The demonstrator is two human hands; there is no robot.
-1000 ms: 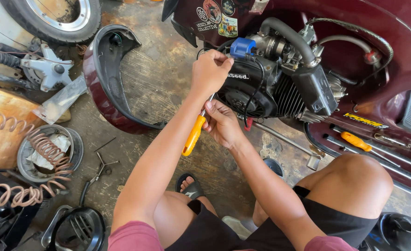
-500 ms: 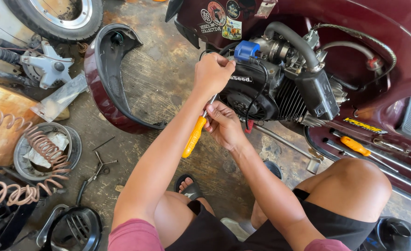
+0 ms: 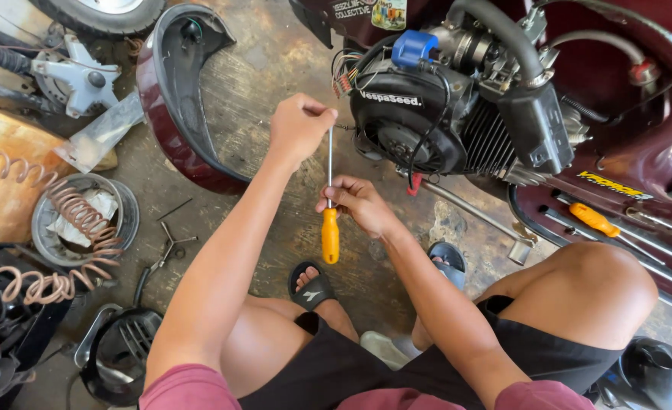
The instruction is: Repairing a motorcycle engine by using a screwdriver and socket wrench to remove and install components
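A long screwdriver with an orange plastic handle and a thin steel shaft (image 3: 330, 220) is held upright over the stained concrete floor (image 3: 275, 91), just in front of the black finned scooter engine (image 3: 435, 121). The left hand (image 3: 299, 127) is closed into a fist around the top of the shaft, while the right hand (image 3: 357, 203) is pinched around the shaft just above the handle, which hangs below the fingers (the tip itself is hidden inside the left fist). A dark red curved body panel (image 3: 170, 114) lies on the floor to the left of the hands, near the engine. Further left, a coiled copper-coloured air hose (image 3: 63, 220) is draped over a round metal bowl (image 3: 119, 220). A second orange-handled screwdriver (image 3: 594, 220) rests on the maroon scooter footboard (image 3: 655, 250) at the right, well apart from both hands. Black sandals (image 3: 313, 285) are worn on the feet below the held tool.
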